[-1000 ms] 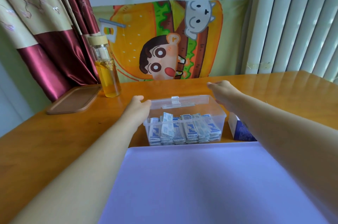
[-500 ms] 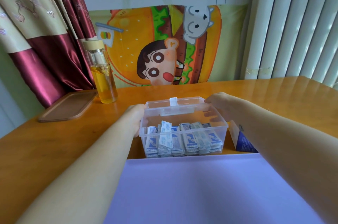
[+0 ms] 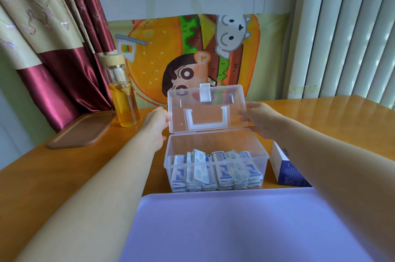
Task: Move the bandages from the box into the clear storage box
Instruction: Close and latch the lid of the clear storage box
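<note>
We hold the lid [image 3: 206, 110] of the clear storage box [image 3: 215, 161] upright, left hand [image 3: 157, 121] pinching its left edge, right hand [image 3: 257, 119] gripping its right edge, fingers closed on the plastic. Bandages [image 3: 215, 170] stand packed in rows inside the box on the wooden table [image 3: 53, 176]. The blue and white cardboard box [image 3: 285, 170] lies just beside it, under our right forearm.
</note>
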